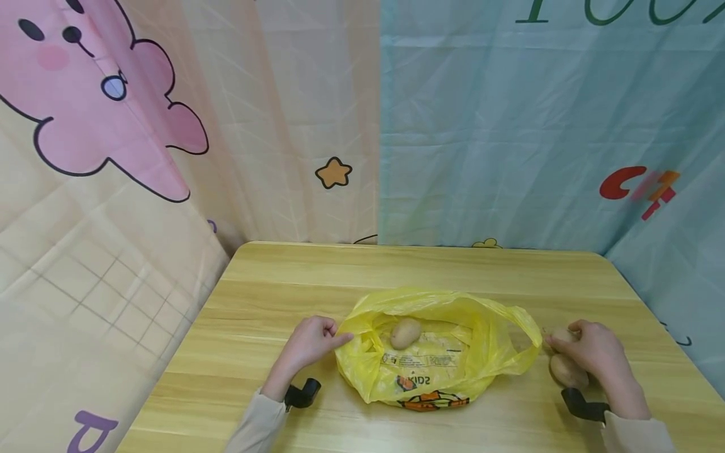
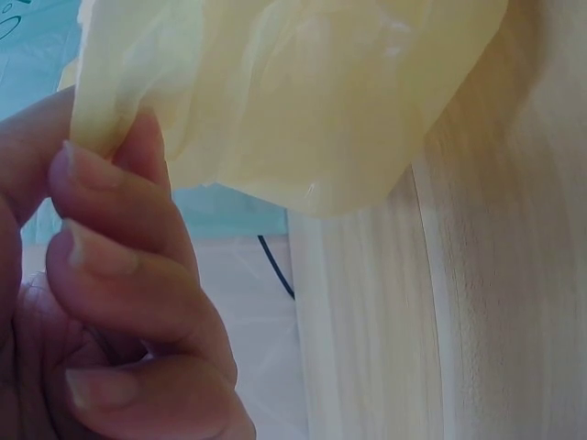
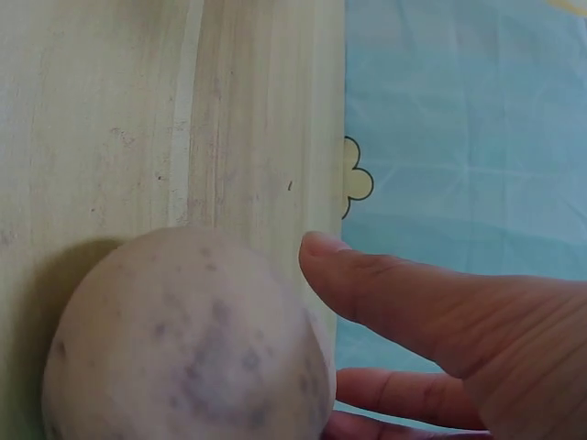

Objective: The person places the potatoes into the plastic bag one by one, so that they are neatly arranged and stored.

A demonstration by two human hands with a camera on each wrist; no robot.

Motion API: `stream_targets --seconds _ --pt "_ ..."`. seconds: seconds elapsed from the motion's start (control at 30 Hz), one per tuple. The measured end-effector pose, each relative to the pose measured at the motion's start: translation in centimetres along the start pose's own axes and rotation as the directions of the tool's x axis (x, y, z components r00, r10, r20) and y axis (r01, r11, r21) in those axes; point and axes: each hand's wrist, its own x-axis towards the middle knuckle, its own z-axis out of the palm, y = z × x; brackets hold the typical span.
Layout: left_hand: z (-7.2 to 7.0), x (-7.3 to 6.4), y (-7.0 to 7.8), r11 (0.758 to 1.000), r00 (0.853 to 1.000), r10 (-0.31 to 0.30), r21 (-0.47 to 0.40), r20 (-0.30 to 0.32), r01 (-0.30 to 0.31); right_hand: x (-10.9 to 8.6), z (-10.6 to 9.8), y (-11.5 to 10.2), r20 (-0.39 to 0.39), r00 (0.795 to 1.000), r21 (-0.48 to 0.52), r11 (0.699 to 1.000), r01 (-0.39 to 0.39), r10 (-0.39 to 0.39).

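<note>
A thin yellow plastic bag [image 1: 374,384] lies on the table with its mouth spread wide, and one potato [image 1: 406,333] rests inside it. My left hand [image 1: 314,343] pinches the bag's left rim between thumb and forefinger; the left wrist view shows the film [image 2: 303,101] drawn up from those fingertips. Right of the bag, my right hand [image 1: 599,352] grips the farther of two potatoes, its thumb and fingers around that potato [image 1: 559,337]. The nearer potato [image 1: 568,372] lies under the palm side. In the right wrist view one spotted potato [image 3: 183,339] fills the lower left.
The bag's handle loop [image 1: 527,333] reaches right, toward the two potatoes. A light wooden table [image 1: 272,277] bears everything, with printed curtains [image 1: 487,138] close behind its far edge and at both sides. Black camera mounts [image 1: 303,393] sit at both wrists.
</note>
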Motion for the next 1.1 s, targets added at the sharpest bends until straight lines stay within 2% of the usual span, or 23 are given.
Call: stream_targets --seconds 0.47,1.1 --pt "0.03 0.01 -0.23 1.0 1.0 0.008 -0.001 -0.002 -0.008 0.11 0.31 0.01 -0.036 0.999 -0.02 1.0 0.013 -0.014" --pt "0.0 0.03 -0.11 1.0 1.0 0.005 0.007 -0.001 -0.005 0.24 0.93 -0.27 -0.033 0.999 0.028 1.0 -0.006 0.007"
